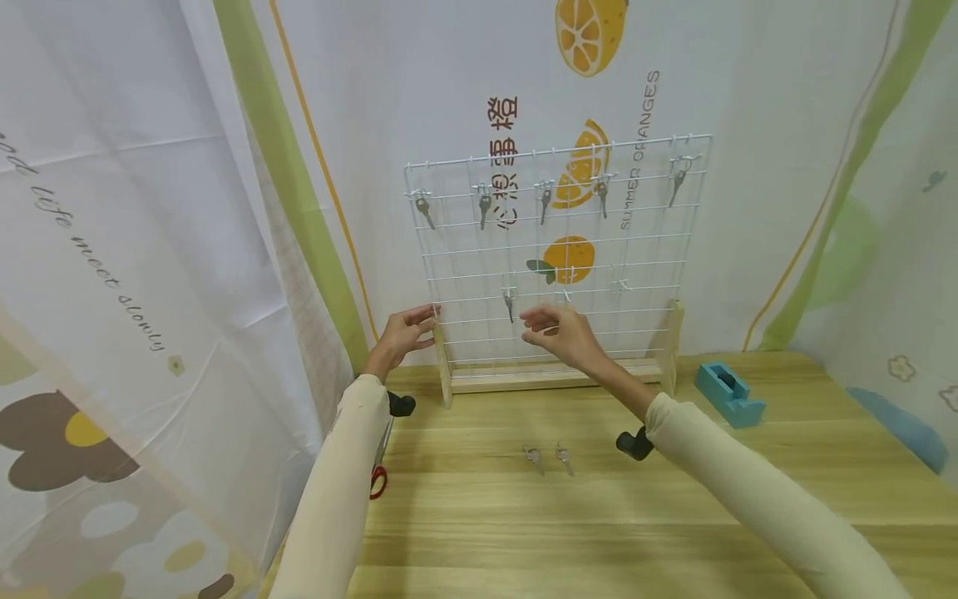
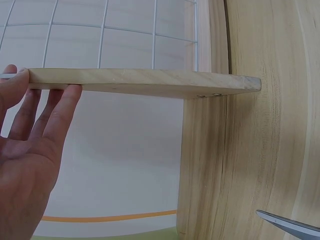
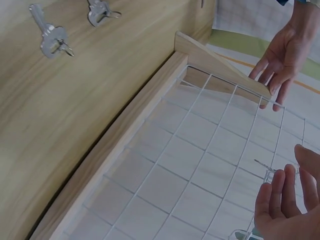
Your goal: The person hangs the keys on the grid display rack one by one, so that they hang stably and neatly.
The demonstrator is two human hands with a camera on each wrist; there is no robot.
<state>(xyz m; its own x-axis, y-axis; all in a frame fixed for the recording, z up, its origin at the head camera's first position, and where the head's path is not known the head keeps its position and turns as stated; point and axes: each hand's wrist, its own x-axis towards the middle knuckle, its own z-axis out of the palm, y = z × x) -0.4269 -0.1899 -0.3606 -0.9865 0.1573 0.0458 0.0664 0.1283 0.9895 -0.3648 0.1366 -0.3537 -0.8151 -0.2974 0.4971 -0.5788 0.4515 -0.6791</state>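
Observation:
A white wire grid rack [image 1: 554, 254] stands upright in a wooden base. My left hand [image 1: 404, 333] holds its left wooden side post [image 2: 135, 76], thumb on one face and fingers on the other. Several keys [image 1: 485, 208] hang from hooks along the upper part of the grid. One more key [image 1: 510, 304] hangs lower, just left of my right hand [image 1: 563, 333]. Loosely bent, the right fingers [image 3: 289, 192] are close to that hook with nothing visible between them. Two keys with small rings [image 1: 564, 457] lie on the table in front of the rack.
Bare hooks [image 1: 620, 285] sit on the grid right of the lower key. A blue tape dispenser [image 1: 729, 394] stands at the right. Red-handled scissors [image 1: 378, 482] lie beside the left forearm. Patterned curtains [image 1: 748, 249] enclose the wooden table [image 1: 479, 532].

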